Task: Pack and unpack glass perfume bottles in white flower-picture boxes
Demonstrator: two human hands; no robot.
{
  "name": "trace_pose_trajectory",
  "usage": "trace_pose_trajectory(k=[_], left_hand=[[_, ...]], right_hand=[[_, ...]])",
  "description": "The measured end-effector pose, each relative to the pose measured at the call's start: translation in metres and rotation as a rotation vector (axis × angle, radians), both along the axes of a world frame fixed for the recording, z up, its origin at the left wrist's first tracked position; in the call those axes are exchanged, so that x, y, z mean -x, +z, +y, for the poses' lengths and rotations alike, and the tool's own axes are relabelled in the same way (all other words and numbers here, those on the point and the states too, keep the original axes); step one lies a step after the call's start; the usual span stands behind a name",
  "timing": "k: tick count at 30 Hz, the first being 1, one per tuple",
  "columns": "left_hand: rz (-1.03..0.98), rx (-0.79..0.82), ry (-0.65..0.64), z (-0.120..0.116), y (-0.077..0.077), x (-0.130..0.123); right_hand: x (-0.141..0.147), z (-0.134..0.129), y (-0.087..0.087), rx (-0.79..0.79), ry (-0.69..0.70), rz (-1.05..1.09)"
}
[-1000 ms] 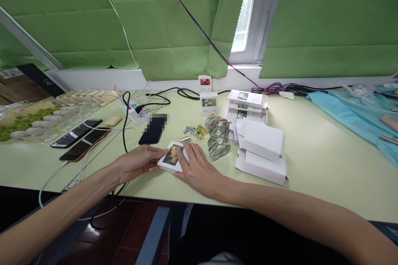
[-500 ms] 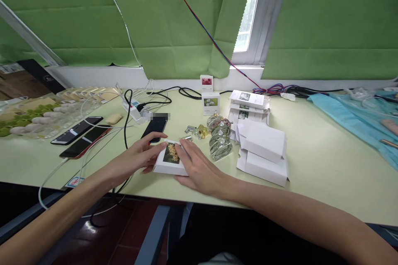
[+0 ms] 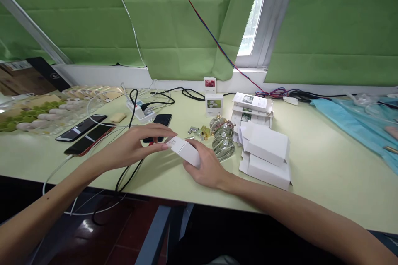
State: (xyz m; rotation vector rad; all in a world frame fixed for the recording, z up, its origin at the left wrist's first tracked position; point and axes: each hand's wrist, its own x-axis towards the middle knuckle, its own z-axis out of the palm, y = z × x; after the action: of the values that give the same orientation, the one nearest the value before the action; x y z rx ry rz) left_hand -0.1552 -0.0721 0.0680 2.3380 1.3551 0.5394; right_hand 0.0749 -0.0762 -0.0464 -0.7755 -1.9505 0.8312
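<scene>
A small white cardboard box is held tilted above the table, its narrow side turned up towards me. My right hand wraps around the box's right end. At the other end, my left hand pinches the printed edge between thumb and fingers. The flower picture on the box is out of sight. Beyond my right hand stand several clear glass bottles in a row. Small gold and silver caps lie just left of them. A dark phone lies behind my left hand, partly covered by it.
White boxes and flattened cartons are stacked to the right. Two small picture boxes stand at the back. On the left lie two phones, a power strip, cables and egg-shaped items in trays. Blue plastic sheeting covers the far right.
The box has been lifted and tipped, so its flower face has turned away and a narrow side shows. My left hand has shifted to the box's end; my right hand now wraps around it.
</scene>
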Motion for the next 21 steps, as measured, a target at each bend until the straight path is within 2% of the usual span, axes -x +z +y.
trace_pose_trajectory(k=[14,21], left_hand=[[0.066,-0.01,-0.052,0.009,0.0062,-0.0013],[0.162,-0.188,-0.154,0.0027,-0.0023,-0.0002]], right_hand=[[-0.0007,-0.0001,0.0007,0.025,0.001,0.011],[-0.0021,-0.0011,-0.0011,0.034,-0.014,-0.072]])
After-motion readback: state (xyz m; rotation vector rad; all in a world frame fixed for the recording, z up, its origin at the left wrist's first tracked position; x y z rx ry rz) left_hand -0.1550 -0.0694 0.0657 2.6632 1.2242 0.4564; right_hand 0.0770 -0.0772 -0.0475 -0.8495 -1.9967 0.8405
